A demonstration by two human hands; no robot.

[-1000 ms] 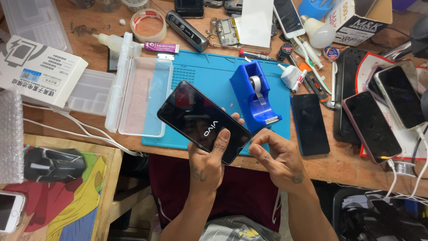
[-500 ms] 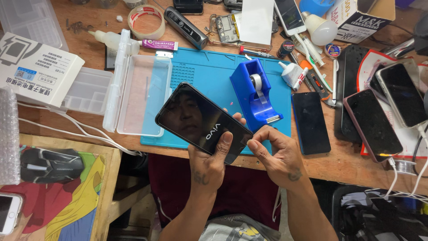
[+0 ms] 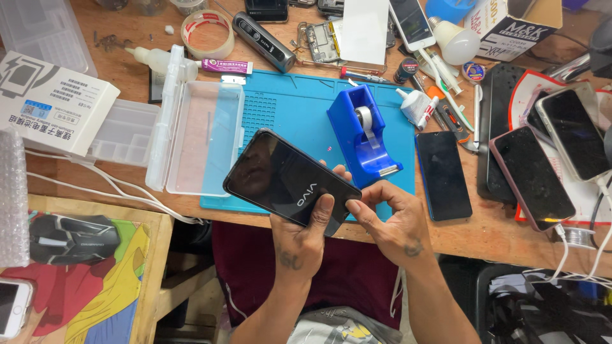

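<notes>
My left hand [image 3: 307, 237] grips the near end of a black smartphone [image 3: 284, 179], its glossy back facing up and tilted over the front edge of the blue work mat [image 3: 290, 111]. My right hand [image 3: 390, 220] pinches at the phone's lower right corner with thumb and forefinger. A blue tape dispenser [image 3: 364, 134] stands on the mat just beyond my right hand.
A clear plastic box [image 3: 203, 137] lies open left of the phone. Three dark phones [image 3: 444, 175] [image 3: 534, 176] [image 3: 572, 132] rest on the wooden bench to the right. Tools, tubes, a tape roll [image 3: 207, 32] and a white carton [image 3: 48, 105] crowd the back. A black mouse [image 3: 71, 239] sits lower left.
The phone has shifted slightly left and closer in my left hand. My right hand's fingers have moved up to its lower right corner.
</notes>
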